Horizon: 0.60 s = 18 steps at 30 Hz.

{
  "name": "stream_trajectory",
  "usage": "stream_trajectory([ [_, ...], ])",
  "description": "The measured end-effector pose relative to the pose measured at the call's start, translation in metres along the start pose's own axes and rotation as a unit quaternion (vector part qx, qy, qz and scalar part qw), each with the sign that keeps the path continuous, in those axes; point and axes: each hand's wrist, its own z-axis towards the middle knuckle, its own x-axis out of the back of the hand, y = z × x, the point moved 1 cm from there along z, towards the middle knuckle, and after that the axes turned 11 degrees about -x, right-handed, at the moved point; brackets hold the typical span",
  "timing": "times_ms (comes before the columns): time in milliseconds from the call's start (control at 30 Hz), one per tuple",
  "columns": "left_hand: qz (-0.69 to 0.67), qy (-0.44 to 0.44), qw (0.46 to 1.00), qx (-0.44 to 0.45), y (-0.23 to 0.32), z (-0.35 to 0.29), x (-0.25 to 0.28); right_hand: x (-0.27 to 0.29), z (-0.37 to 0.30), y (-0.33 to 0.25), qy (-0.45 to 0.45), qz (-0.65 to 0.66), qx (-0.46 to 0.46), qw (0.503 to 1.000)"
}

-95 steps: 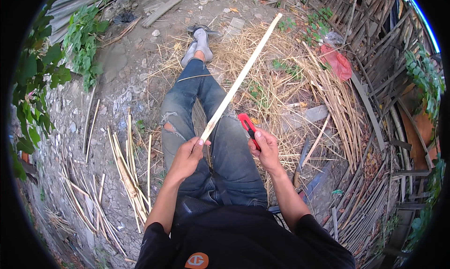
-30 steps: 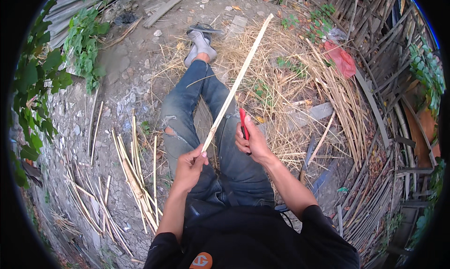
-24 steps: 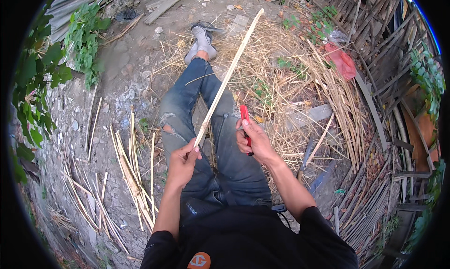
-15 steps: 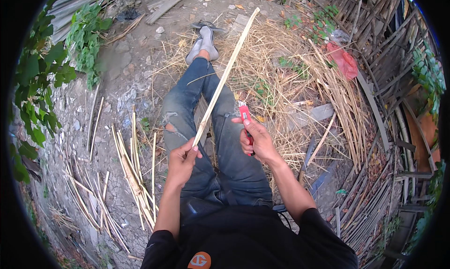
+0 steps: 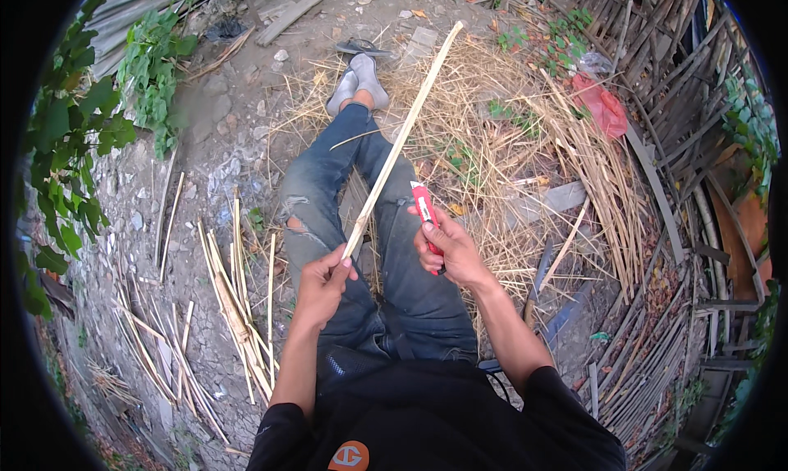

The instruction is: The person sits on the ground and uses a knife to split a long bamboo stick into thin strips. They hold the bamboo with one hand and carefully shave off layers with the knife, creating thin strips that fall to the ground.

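Note:
My left hand (image 5: 324,286) pinches the near end of a long, pale bamboo strip (image 5: 404,136) between thumb and fingers. The strip slants up and away to the right, over my legs. In my right hand (image 5: 450,248) is a red utility knife (image 5: 424,206), gripped round its handle. Its short blade points away from me and stands a little to the right of the strip, not touching it. Both hands are above my thighs in worn blue jeans (image 5: 341,200).
Split bamboo strips (image 5: 238,315) lie in a bundle at my left. Shavings (image 5: 484,134) cover the ground ahead and right, beside a long pile of thin strips (image 5: 603,200). A machete-like blade (image 5: 539,274) lies by my right leg. A stick fence (image 5: 673,77) stands at far right.
The right hand has turned the knife so that its side faces up more. The bamboo strip and left hand have shifted slightly right and nearer.

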Motion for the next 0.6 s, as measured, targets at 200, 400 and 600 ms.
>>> stream_trajectory([
  [200,-0.002,-0.002,1.000,0.004,0.0035,0.0014,-0.0021,-0.0016,-0.0006,0.0003,-0.007,-0.010,0.021,1.000],
  [400,0.003,-0.008,1.000,0.005,0.0005,0.0031,-0.0027,-0.0004,0.0007,-0.0004,-0.008,0.006,0.017,1.000],
  [600,0.006,-0.013,1.000,0.005,-0.0023,0.0046,-0.0019,0.0007,0.0009,0.0004,-0.015,0.011,0.009,1.000],
])
